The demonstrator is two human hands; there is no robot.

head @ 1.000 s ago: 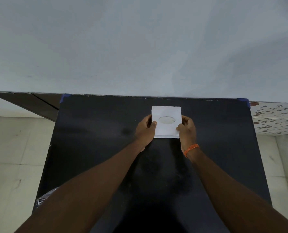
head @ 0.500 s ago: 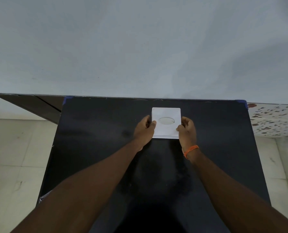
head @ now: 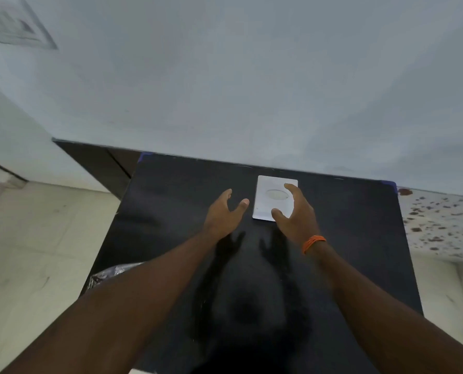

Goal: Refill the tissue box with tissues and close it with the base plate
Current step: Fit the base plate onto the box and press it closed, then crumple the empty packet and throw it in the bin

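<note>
A white square tissue box [head: 267, 206] with an oval opening on top rests on the black table [head: 346, 238], near its far edge. My left hand [head: 225, 214] hovers to the left of the box, fingers spread, apart from it and holding nothing. My right hand [head: 295, 214] is raised in front of the box's right side, fingers spread, covering part of it; an orange band circles its wrist. Neither hand grips the box. No loose tissues or base plate are visible.
A crinkled plastic wrapper [head: 109, 273] pokes out at the table's left edge beside my left forearm. A pale wall [head: 252, 90] rises right behind the table. Tiled floor [head: 36, 238] lies left, a speckled counter [head: 441, 225] right.
Both hands have let go of the tissue box and pulled back with fingers spread. The box stays on the table. The camera view has tilted and shifted.
</note>
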